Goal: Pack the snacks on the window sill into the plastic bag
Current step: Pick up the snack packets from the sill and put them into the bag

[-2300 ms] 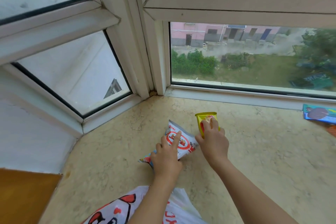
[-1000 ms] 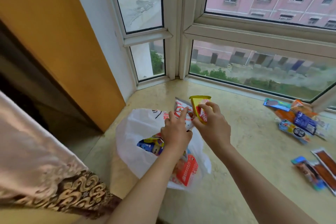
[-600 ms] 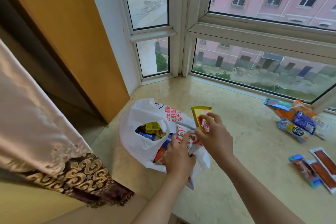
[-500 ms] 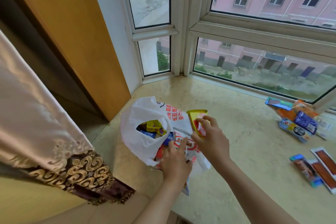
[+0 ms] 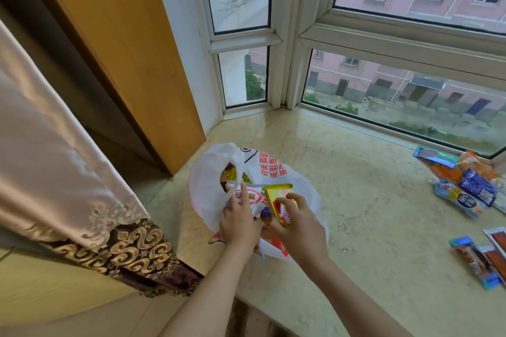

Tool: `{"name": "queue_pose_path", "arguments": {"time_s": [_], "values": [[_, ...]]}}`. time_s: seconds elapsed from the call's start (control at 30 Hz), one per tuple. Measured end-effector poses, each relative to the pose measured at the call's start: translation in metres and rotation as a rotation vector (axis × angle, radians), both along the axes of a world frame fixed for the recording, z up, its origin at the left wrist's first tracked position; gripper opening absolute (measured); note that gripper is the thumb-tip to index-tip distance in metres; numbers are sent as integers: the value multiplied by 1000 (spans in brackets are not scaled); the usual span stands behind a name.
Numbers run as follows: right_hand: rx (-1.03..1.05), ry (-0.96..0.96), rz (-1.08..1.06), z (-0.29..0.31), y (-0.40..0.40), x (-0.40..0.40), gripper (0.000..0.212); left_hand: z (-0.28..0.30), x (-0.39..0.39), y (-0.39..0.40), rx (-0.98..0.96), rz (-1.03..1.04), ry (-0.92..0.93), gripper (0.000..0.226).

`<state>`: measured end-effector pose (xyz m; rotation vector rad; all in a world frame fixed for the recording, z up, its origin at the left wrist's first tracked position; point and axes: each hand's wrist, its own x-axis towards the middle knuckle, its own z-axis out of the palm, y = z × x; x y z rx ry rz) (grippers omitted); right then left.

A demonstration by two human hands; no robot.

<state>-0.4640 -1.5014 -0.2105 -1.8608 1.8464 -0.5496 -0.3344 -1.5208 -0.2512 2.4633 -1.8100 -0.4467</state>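
Note:
A white plastic bag with red print lies on the marble window sill, its mouth facing me with several snacks inside. My left hand grips a white and red snack packet at the bag's mouth. Beside it, my right hand holds a yellow snack packet just over the opening. More snacks remain on the sill: a pile of blue and orange packets at the far right and long sausage sticks near the right edge.
A beige curtain with a brown patterned hem hangs at the left, beside a yellow wooden panel. White window frames close the sill at the back. The sill's front edge runs below my forearms.
Both hands lifted the two packets off the sill's far corner and carried them back to the bag. They now sit lower, at the bag's mouth.

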Motion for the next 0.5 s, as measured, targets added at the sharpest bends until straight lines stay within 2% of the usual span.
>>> {"name": "queue_pose_path", "arguments": {"time_s": [0.13, 0.3, 0.5], "values": [[47, -52, 21, -9, -2, 22, 38, 5, 23, -24, 17, 34, -10, 82], [201, -17, 14, -28, -19, 39, 38, 15, 40, -56, 59, 131, 89, 76], [425, 34, -113, -53, -47, 39, 20, 8, 41, -86, 326, 12, 28, 51]]}}
